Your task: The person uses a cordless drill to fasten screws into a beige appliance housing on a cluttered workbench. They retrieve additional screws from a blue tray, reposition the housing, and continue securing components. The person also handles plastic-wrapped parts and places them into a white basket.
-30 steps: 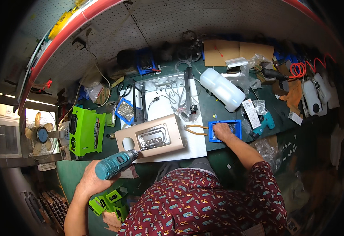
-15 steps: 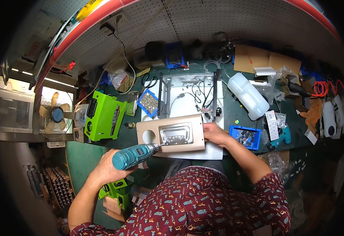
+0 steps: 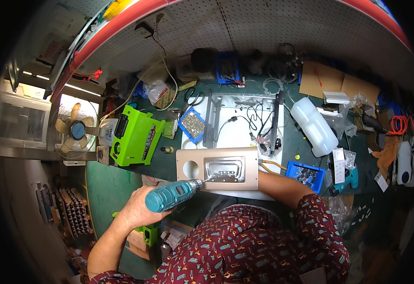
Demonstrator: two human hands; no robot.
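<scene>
My left hand (image 3: 139, 207) is wrapped round the grip of a teal cordless drill (image 3: 170, 196). The drill's tip points at the lower left corner of the recess in a beige metal panel (image 3: 251, 165). Whether the bit touches the panel cannot be made out. This panel has a round hole on its left and a shiny rectangular recessed plate (image 3: 225, 167) near its middle. My right forearm (image 3: 283, 188) reaches behind the panel's right end, and the hand there is hidden. Behind the panel stands a dark open metal frame (image 3: 209, 120) with black cables (image 3: 255, 116) inside it.
A blue tray of small screws (image 3: 192, 124) and a green metal casing (image 3: 136, 135) lie to the left. On the right are a translucent white tank (image 3: 314, 127), a blue parts bin (image 3: 305, 176) and another teal drill (image 3: 352, 179). A fan (image 3: 76, 130) stands far left.
My right hand has gone from gripping the panel's right edge to behind it, out of sight. The drill stays at the recess's lower left corner. The whole view has shifted rightward.
</scene>
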